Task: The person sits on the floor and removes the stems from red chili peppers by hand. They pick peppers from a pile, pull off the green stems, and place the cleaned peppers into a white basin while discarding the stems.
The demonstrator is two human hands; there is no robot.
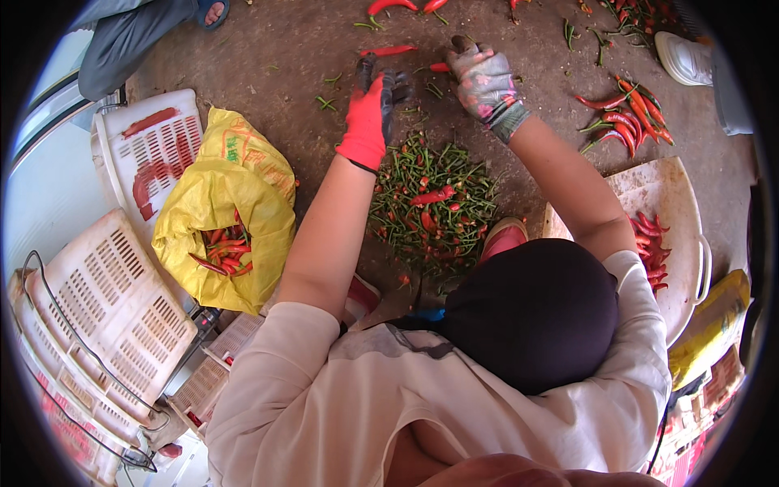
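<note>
My left hand [372, 112], in a red glove with dark fingers, reaches over the floor with its fingers apart. Just beyond its fingertips lies a red chili pepper [389, 50]. My right hand [484, 82], in a grey patterned glove, has its fingers curled around another red chili pepper [439, 67]. Only one end of that pepper shows; the rest is hidden by the glove. Below both hands, between my feet, is a heap of green chili stems [435, 204] with red bits and a few whole peppers mixed in.
At left, a yellow woven sack [176, 237] holds red chilies, beside white plastic crates [109, 286]. A pale tub [654, 182] with chilies [651, 249] stands at right, near a chili pile [633, 119]. Other people's legs [137, 39] and shoe [684, 58] border the floor.
</note>
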